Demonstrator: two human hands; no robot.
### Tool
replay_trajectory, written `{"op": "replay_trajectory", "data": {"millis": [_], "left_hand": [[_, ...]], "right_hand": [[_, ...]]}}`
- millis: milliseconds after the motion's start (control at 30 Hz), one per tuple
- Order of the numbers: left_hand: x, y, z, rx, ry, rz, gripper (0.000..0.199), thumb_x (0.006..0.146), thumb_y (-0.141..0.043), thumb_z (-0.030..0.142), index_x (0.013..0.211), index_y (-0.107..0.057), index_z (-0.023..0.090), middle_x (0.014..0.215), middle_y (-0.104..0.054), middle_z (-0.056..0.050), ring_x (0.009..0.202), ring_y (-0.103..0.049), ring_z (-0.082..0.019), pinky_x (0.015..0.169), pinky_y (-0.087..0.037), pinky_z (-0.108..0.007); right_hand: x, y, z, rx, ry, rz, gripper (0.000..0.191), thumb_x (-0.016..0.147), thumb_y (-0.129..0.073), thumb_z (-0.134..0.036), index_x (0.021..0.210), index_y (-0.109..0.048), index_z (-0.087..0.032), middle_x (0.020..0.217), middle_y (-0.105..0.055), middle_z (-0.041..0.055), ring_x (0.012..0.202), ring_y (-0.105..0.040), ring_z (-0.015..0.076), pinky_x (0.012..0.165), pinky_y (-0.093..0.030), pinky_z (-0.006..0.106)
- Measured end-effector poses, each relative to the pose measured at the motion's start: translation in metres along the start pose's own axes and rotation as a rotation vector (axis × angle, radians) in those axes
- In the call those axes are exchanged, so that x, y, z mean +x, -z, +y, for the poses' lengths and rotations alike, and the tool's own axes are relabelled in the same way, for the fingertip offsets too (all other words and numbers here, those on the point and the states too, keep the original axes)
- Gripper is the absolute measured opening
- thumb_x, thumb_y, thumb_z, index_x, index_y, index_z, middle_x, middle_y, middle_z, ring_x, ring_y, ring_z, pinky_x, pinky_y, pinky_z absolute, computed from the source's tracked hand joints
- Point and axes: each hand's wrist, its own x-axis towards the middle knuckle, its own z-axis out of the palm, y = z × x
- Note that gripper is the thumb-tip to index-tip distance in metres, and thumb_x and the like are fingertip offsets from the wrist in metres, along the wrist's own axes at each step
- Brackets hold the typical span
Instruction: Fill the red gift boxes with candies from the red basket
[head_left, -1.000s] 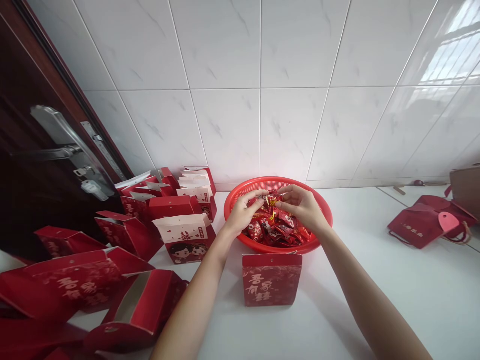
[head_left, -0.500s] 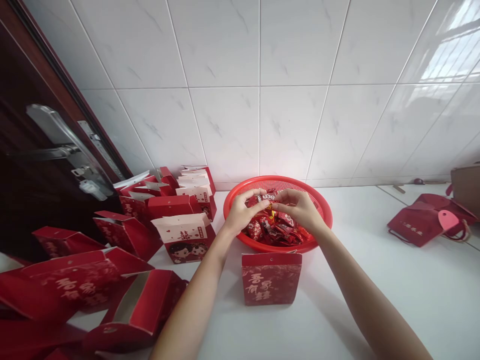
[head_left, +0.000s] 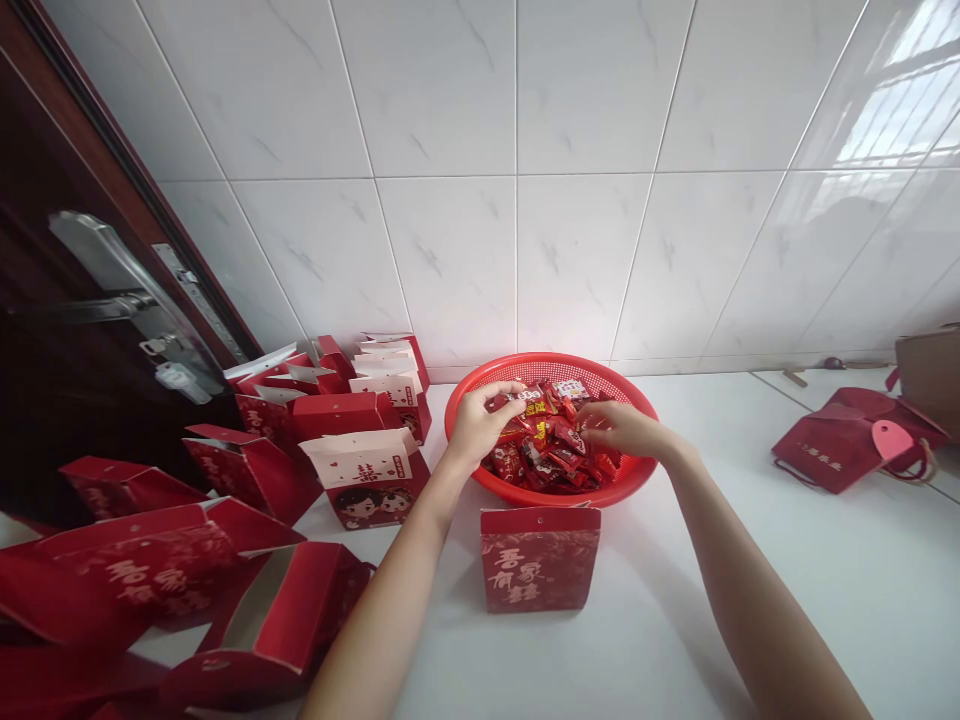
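The wrapped candies [head_left: 559,465] lie heaped in a red plastic basket [head_left: 553,497] with a perforated wall, which sits on the white table [head_left: 847,570] close to the tiled wall [head_left: 450,250]. Over the left part of the heap, the left hand [head_left: 480,422] has its thumb and fingers closed around a candy with white lettering [head_left: 529,396]; a gold-lettered one shows just beside it, though I cannot tell whether that one is held too. At the right side, the right hand [head_left: 626,430] reaches over the rim with fingertips down among the wrappers; whether its grip pinches a candy or only touches the heap, I cannot tell.

For sorting through the heap, it would be best to pinch each candy by the middle of its wrapper, not by a slippery twisted end, and to keep the left grip firm but light. Lifting straight up should keep neighbours from spilling over the rim.

Just in front of the basket stands an upright red carton [head_left: 541,560] with pale characters. Left of it are a cream-topped carton with cartoon faces [head_left: 367,480] and more red cartons [head_left: 157,560], several with flaps open.
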Motion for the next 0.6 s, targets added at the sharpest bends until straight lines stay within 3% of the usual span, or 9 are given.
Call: {"op": "replay_trajectory", "data": {"millis": [100, 167, 267, 333, 400, 500, 600], "left_hand": [[0.0, 0.0, 0.0, -0.027, 0.013, -0.011, 0.02, 0.071, -0.072, 0.029, 0.088, -0.076, 0.02, 0.105, -0.077, -0.005, 0.101, -0.068, -0.023, 0.096, -0.051, -0.037], [-0.001, 0.0, 0.0, -0.031, 0.024, -0.019, 0.021, 0.071, -0.073, 0.03, 0.089, -0.076, 0.02, 0.106, -0.077, -0.006, 0.102, -0.068, -0.024, 0.095, -0.051, -0.037], [-0.001, 0.0, 0.001, -0.009, 0.024, -0.016, 0.019, 0.07, -0.073, 0.029, 0.087, -0.076, 0.02, 0.105, -0.077, -0.006, 0.101, -0.068, -0.023, 0.093, -0.051, -0.036], [-0.001, 0.0, 0.002, 0.004, 0.023, -0.01, 0.018, 0.07, -0.073, 0.028, 0.085, -0.076, 0.02, 0.104, -0.077, -0.006, 0.099, -0.067, -0.023, 0.092, -0.052, -0.036], [-0.001, 0.0, 0.002, 0.006, 0.028, -0.007, 0.017, 0.069, -0.073, 0.029, 0.083, -0.076, 0.02, 0.102, -0.077, -0.005, 0.098, -0.067, -0.023, 0.091, -0.052, -0.036], [-0.001, 0.0, 0.001, -0.004, 0.037, -0.01, 0.02, 0.068, -0.074, 0.031, 0.085, -0.076, 0.02, 0.102, -0.077, -0.005, 0.095, -0.067, -0.023, 0.088, -0.052, -0.035], [0.0, 0.0, -0.001, -0.028, 0.044, -0.014, 0.025, 0.067, -0.074, 0.032, 0.088, -0.076, 0.019, 0.102, -0.077, -0.006, 0.092, -0.067, -0.021, 0.087, -0.052, -0.034]], "right_hand": [[-0.002, -0.007, -0.006, -0.1, -0.033, -0.17, 0.065, 0.076, -0.068, -0.024, 0.14, -0.059, -0.033, 0.13, -0.067, 0.0087, 0.111, -0.065, 0.0327, 0.089, -0.052, 0.041], [-0.002, -0.01, -0.01, -0.136, -0.042, -0.214, 0.069, 0.071, -0.068, -0.02, 0.138, -0.062, -0.036, 0.128, -0.068, 0.008, 0.109, -0.066, 0.0332, 0.083, -0.052, 0.039], [-0.001, -0.01, -0.013, -0.117, 0.071, -0.254, 0.033, 0.069, -0.063, -0.014, 0.093, -0.08, -0.029, 0.097, -0.075, 0.0056, 0.087, -0.068, 0.0263, 0.07, -0.049, 0.033], [0.001, -0.009, -0.012, -0.094, 0.105, -0.276, 0.017, 0.071, -0.059, -0.015, 0.064, -0.071, -0.023, 0.074, -0.07, 0.0041, 0.07, -0.063, 0.0209, 0.062, -0.045, 0.03], [0.003, -0.008, -0.01, -0.101, 0.076, -0.249, 0.021, 0.075, -0.056, -0.017, 0.055, -0.062, -0.022, 0.062, -0.064, 0.0032, 0.062, -0.058, 0.0186, 0.058, -0.043, 0.03], [0.004, -0.008, -0.007, -0.127, 0.064, -0.086, 0.023, 0.083, -0.052, -0.022, 0.065, -0.066, -0.021, 0.072, -0.069, 0.0047, 0.069, -0.062, 0.0209, 0.065, -0.047, 0.032], [0.004, -0.008, -0.006, -0.147, 0.099, 0.01, 0.029, 0.09, -0.049, -0.024, 0.103, -0.075, -0.021, 0.116, -0.071, 0.01, 0.109, -0.064, 0.0277, 0.092, -0.049, 0.038]]}}
